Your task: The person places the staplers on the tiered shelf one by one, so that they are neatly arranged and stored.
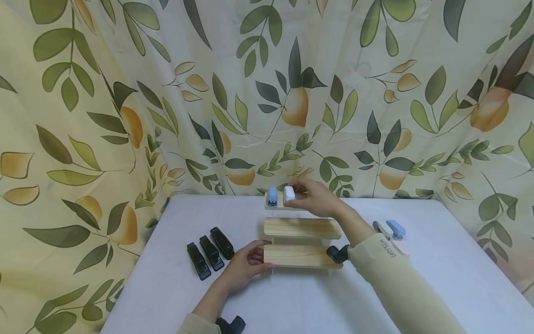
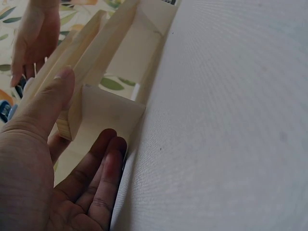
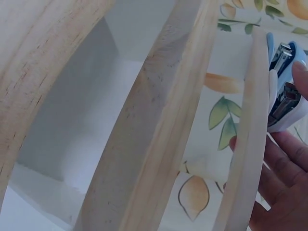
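Note:
A stepped wooden display rack (image 1: 302, 256) with three shelves and whitish end supports stands on the table. My left hand (image 1: 249, 264) grips the left end of its lowest shelf, thumb against the board; the other fingers bend beside the end support in the left wrist view. On the top shelf (image 3: 250, 110) my right hand (image 1: 314, 198) holds a small white stapler (image 1: 289, 193) between thumb and fingers. The stapler stands upright, its metal end low by the board in the right wrist view. Beside it, to the left, stands a light blue stapler (image 1: 272, 195).
Three black staplers (image 1: 211, 253) lie in a slanted row left of the rack. To its right, partly behind the right forearm, are another blue stapler (image 1: 396, 229), a whitish one (image 1: 381, 228) and something pink (image 1: 401, 248). A leaf-patterned curtain (image 1: 267, 93) hangs behind the white table (image 1: 167, 306).

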Tool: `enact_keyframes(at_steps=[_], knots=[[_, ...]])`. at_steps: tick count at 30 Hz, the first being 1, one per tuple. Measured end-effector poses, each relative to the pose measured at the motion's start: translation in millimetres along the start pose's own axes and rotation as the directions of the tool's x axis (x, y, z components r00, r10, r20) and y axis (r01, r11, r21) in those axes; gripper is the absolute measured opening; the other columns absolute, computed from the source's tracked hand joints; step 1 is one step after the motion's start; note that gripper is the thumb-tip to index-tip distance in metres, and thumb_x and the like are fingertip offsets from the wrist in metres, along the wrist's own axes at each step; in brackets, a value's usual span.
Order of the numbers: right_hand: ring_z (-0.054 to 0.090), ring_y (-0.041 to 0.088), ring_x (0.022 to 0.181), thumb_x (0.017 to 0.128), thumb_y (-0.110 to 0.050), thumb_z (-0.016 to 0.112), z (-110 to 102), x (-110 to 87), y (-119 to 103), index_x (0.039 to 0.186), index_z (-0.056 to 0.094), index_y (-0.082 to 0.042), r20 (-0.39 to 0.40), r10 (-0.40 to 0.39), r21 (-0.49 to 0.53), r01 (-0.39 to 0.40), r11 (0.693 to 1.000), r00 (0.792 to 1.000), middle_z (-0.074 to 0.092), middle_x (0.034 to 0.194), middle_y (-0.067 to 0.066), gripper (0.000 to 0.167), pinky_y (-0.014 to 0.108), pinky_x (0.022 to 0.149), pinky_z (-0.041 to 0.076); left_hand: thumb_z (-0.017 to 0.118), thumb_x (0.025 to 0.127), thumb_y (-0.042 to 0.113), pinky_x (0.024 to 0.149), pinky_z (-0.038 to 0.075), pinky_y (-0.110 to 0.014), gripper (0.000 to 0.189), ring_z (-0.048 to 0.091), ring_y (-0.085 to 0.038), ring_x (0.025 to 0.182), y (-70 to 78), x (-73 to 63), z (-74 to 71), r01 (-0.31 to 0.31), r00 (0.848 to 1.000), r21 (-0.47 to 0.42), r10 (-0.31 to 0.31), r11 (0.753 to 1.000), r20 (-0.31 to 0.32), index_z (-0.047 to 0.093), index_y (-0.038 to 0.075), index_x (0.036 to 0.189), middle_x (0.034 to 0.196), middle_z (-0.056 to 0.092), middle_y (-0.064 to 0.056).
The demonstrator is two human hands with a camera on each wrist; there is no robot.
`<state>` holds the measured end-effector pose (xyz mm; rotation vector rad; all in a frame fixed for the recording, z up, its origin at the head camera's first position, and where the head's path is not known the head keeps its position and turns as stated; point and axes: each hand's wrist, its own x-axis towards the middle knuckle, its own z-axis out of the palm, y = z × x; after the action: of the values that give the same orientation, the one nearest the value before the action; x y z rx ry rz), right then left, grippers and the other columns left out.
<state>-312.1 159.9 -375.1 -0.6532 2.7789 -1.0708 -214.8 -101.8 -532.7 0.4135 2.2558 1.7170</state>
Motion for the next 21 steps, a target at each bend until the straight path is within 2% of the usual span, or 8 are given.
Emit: enact_keyframes(at_steps=[9,21], knots=[[0.063,0.028,0.122,0.089,-0.042,0.082,2.1,1.2,1.7,0.138,0.059,-0.011,-0.005,-0.009,0.002,0.009,1.000,1.000,0.068,0.128,0.008,0.062,0.050,0.105,0.052,0.084,0.087,0.038,0.088,0.057,-0.020,0.062,0.067,-0.017,0.103,-0.6,-1.0,-0.6,0.010,1.000,-0.010,-0.010,1.000,-0.006,0.058,0.034,0.142,0.118,0.066,-0.002],[0.063,0.029,0.123,0.090,-0.041,0.081,2.3,-0.7,0.9,0.139,0.058,-0.010,-0.004,0.001,0.003,0.000,1.000,1.000,0.068,0.129,0.009,0.062,0.051,0.106,0.052,0.084,0.088,0.036,0.088,0.057,-0.018,0.062,0.067,-0.015,0.104,-1.5,0.3,-0.2,0.004,1.000,-0.011,-0.004,1.000,0.000,0.057,0.031,0.144,0.120,0.066,-0.005]])
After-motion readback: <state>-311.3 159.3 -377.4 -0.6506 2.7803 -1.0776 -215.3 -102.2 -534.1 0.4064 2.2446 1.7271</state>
